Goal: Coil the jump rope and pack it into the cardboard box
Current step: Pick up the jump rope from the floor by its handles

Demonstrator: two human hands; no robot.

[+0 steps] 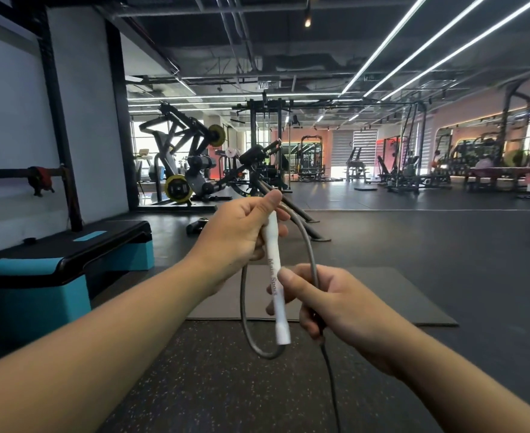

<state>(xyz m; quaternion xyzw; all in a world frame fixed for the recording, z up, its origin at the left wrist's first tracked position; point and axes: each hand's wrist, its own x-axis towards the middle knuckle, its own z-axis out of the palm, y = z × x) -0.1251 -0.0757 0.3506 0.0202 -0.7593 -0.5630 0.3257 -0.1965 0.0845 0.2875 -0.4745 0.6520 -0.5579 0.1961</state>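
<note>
Both hands hold the jump rope in the air above the speckled rubber floor [226,385]. Left hand [241,232] grips the top of the smooth white handle [276,276]; right hand [329,301] pinches its lower part with the thumb and curls round the grey cord [310,251], which arches in a loop between them and trails down, darker, below the right hand.
</note>
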